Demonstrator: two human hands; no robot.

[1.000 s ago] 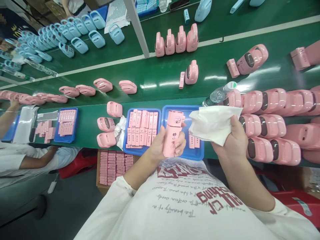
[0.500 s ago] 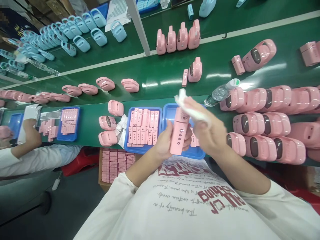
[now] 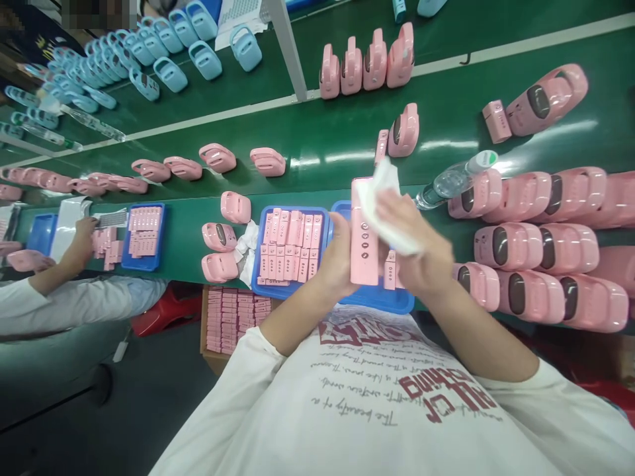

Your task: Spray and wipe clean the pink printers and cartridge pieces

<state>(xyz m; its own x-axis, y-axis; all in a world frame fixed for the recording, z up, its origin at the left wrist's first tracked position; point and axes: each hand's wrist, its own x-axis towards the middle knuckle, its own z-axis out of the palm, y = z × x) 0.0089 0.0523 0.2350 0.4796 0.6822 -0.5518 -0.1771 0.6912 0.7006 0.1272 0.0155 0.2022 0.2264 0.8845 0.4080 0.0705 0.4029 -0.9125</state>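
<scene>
A pink oblong plastic piece with a column of dark round icons (image 3: pixel 364 254) is held upright in my left hand (image 3: pixel 338 261), thumb along its side. My right hand (image 3: pixel 421 244), partly blurred, presses a white cloth (image 3: pixel 389 205) against the upper part of that piece. The cloth hides the piece's top right corner. Beneath both hands lies a blue tray (image 3: pixel 342 301) with a few similar pink pieces (image 3: pixel 390 270). Just left, another blue tray (image 3: pixel 278 291) holds rows of the same pink pieces (image 3: pixel 290 244).
Pink handled housings (image 3: pixel 533 291) stand in rows at the right, beside a clear bottle (image 3: pixel 449 182). Crumpled white cloth (image 3: pixel 247 251) lies left of the trays. A carton (image 3: pixel 235 320) of pink pieces sits below the bench edge. A co-worker's arm (image 3: pixel 74 254) reaches in at far left.
My right hand has brought the cloth down onto the pink piece's upper face. The piece has turned more upright in my left hand. The whole view has shifted slightly.
</scene>
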